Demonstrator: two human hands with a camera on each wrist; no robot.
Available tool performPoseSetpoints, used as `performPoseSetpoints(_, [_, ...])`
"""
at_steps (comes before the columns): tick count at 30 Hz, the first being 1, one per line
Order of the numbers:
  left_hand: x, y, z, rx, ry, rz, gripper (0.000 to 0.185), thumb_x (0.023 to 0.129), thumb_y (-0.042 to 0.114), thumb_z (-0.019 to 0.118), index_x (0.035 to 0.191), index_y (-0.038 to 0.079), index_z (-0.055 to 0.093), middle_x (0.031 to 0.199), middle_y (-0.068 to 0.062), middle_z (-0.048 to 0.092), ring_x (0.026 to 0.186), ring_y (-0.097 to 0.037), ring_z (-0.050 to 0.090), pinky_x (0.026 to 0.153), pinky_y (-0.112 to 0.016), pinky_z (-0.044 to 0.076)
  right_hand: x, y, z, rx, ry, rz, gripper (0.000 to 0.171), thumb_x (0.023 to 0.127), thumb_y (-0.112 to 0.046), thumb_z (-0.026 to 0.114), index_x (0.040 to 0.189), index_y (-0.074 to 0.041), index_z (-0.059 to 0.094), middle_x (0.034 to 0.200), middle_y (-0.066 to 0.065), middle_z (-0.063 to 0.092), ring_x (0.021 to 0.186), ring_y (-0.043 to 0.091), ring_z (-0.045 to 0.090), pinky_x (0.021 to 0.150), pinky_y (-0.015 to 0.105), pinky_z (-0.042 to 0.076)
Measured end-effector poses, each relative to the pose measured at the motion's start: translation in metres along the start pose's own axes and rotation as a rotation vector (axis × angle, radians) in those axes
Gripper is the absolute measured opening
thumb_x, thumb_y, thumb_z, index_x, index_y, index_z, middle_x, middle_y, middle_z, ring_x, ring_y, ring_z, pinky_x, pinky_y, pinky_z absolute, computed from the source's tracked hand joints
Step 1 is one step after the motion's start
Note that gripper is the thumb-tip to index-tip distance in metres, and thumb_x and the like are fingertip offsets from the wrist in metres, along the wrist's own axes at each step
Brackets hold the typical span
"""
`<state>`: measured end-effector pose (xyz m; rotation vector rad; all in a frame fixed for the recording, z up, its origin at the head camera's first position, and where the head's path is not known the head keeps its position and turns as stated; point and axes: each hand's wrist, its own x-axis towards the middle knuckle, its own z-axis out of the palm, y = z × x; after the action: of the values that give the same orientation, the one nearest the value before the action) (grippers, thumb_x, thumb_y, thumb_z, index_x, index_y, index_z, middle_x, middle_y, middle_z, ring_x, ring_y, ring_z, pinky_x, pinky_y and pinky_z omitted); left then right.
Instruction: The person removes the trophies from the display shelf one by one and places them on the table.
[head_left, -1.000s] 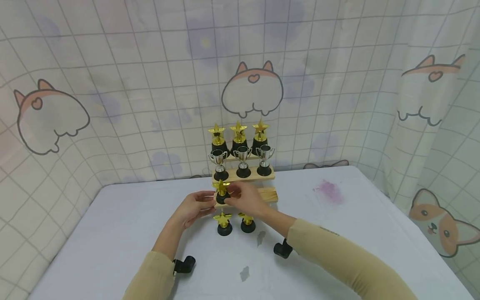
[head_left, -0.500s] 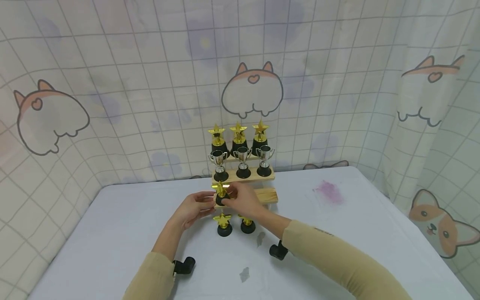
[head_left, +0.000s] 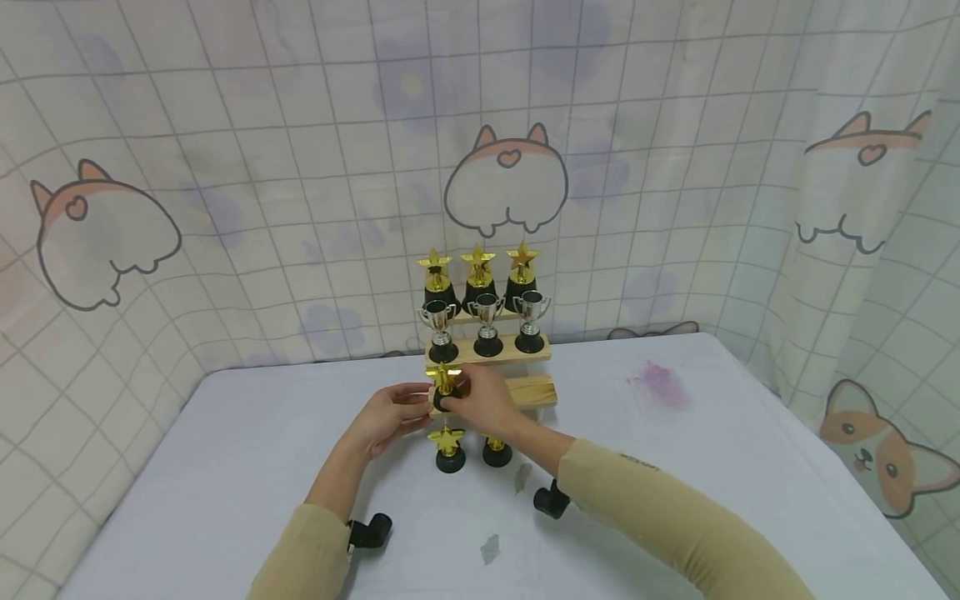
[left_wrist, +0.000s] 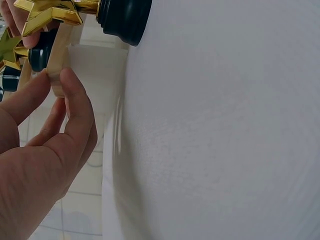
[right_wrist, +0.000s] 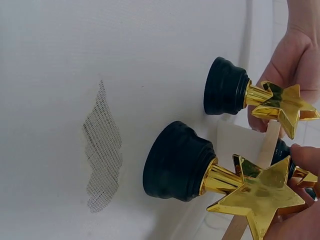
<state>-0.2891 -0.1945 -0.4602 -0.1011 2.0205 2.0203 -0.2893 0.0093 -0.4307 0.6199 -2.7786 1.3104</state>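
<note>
A small gold star trophy [head_left: 444, 385] with a black base stands at the left end of the lowest wooden shelf board [head_left: 534, 392]. My right hand [head_left: 489, 403] pinches its base from the right, thumb in front. At the same end, my left hand [head_left: 384, 419] pinches the board's edge; in the left wrist view the thumb and fingers [left_wrist: 75, 95] lie on either side of the wood. Two more star trophies stand on the table in front, the left one [head_left: 448, 454] whole, the right one [head_left: 496, 452] with its star partly behind my right hand.
Silver cup trophies [head_left: 487, 327] stand in a row on the middle board [head_left: 513, 355]. Behind and above them are larger gold star trophies [head_left: 478, 279]. A white cloth [head_left: 247, 467] covers the table, with a grey patch [head_left: 490, 548] near the front. A patterned curtain [head_left: 315, 208] hangs behind.
My right forearm and wrist have shifted slightly left, while the hand stays at the trophy on the lowest board. My left hand holds its place.
</note>
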Motion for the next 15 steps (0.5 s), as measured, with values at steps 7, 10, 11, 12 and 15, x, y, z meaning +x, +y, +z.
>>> performPoseSetpoints(7, [0.0005,0.0000,0.0015,0.002,0.010,-0.012,0.047,0.098,-0.001,0.067,0.143,-0.002,0.053,0.133,-0.021,0.056,0.105,-0.026,0.066,0.094,-0.037,0.058,-0.0030,0.0043,-0.0043,-0.006,-0.012,0.025,0.035,0.093,-0.019,0.078,0.123,-0.005,0.066,0.110,0.005,0.069,0.094,0.016,0.063,0.080,0.028,0.057])
performPoseSetpoints(10, [0.0001,0.0004,0.0015,0.003,0.003,-0.014,0.048,0.098,0.000,0.067,0.144,-0.002,0.052,0.134,-0.022,0.056,0.105,-0.026,0.066,0.094,-0.036,0.058,-0.0044,0.0046,-0.0067,-0.013,-0.011,0.035,0.035,0.093,-0.020,0.079,0.122,-0.005,0.066,0.110,0.005,0.069,0.093,0.017,0.062,0.081,0.029,0.057])
performPoseSetpoints(11, [0.0000,0.0005,0.0014,0.004,0.002,-0.014,0.049,0.098,0.000,0.067,0.145,-0.002,0.051,0.134,-0.022,0.056,0.105,-0.026,0.066,0.094,-0.036,0.059,-0.0048,0.0045,-0.0073,-0.015,-0.011,0.035,0.035,0.093,-0.020,0.079,0.122,-0.005,0.066,0.110,0.005,0.069,0.093,0.017,0.062,0.081,0.029,0.057])
performPoseSetpoints(12, [-0.0001,0.0005,0.0012,0.007,-0.001,-0.011,0.049,0.099,0.000,0.067,0.145,-0.003,0.051,0.134,-0.022,0.055,0.105,-0.026,0.065,0.093,-0.036,0.059,-0.0052,0.0042,-0.0081,-0.015,-0.010,0.033,0.035,0.093,-0.020,0.079,0.122,-0.005,0.066,0.109,0.005,0.069,0.092,0.017,0.062,0.080,0.030,0.057])
performPoseSetpoints(15, [-0.0007,0.0007,0.0009,0.008,-0.002,-0.009,0.050,0.098,0.000,0.067,0.145,-0.003,0.051,0.133,-0.022,0.056,0.105,-0.026,0.066,0.092,-0.035,0.059,-0.0062,0.0032,-0.0093,-0.011,-0.013,0.026,0.037,0.093,-0.021,0.079,0.124,-0.006,0.065,0.109,0.005,0.069,0.092,0.017,0.061,0.080,0.031,0.056])
